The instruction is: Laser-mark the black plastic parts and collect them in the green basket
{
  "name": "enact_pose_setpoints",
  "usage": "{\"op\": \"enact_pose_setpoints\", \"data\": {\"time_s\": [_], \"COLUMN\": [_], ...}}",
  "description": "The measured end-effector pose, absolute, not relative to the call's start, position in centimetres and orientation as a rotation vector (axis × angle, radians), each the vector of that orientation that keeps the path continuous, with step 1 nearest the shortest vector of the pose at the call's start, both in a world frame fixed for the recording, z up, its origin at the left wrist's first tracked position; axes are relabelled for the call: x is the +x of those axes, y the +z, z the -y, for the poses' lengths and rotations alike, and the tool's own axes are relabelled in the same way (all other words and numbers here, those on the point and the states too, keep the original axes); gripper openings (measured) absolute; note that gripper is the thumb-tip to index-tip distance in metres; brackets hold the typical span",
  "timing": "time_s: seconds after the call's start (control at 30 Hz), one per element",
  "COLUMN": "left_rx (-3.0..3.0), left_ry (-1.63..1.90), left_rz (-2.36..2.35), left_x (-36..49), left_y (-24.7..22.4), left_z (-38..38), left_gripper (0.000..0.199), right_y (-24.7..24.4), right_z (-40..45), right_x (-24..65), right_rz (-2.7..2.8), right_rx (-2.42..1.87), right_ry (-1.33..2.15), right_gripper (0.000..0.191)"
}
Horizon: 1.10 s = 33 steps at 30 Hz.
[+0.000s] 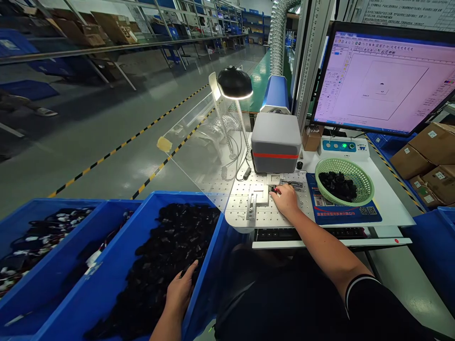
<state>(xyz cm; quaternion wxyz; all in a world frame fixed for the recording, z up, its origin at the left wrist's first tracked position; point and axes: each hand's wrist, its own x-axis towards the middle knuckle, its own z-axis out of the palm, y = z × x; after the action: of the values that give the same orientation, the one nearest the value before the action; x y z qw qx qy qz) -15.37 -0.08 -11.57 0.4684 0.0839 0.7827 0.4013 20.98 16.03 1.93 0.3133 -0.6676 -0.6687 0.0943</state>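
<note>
Over the blue bin (209, 251) of small black parts (159, 251), my left hand (180, 290) has its thumb and fingers closed on what looks like one black part. My right hand (283, 200) reaches onto the perforated metal plate (234, 206), its fingertips pinched at a small black part (273, 189) beside the metal fixture (262, 195). A grey machine head with a red stripe (276, 144) stands just behind that hand. Right of it, a pale green basket (369, 189) holds several black parts and rests on a dark blue mat (330, 215).
A lit lamp (234, 84) stands behind a clear sheet at the plate's left. The monitor (384, 80) is at the upper right, above a control box (344, 147). A keyboard (277, 235) lies under the tabletop. Another blue bin (21, 279) holds cabled parts at far left.
</note>
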Motion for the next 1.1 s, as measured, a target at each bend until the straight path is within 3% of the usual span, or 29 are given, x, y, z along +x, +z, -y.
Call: {"op": "enact_pose_setpoints", "data": {"time_s": [0.7,1.1], "left_rx": [0.161,0.112], "left_ry": [1.028,0.982], "left_rz": [-1.884,-1.862], "left_x": [-15.2,-14.4], "left_y": [-11.4,-10.2], "left_z": [0.2,0.0], "left_gripper": [0.055,0.049], "right_y": [2.1,1.2], "right_z": [-14.9,0.2], "right_x": [21.3,23.5], "right_rz": [1.739,1.951], "right_rx": [-1.79,-1.465], "right_ry": [0.26,0.283], "right_gripper": [0.018,0.015]}}
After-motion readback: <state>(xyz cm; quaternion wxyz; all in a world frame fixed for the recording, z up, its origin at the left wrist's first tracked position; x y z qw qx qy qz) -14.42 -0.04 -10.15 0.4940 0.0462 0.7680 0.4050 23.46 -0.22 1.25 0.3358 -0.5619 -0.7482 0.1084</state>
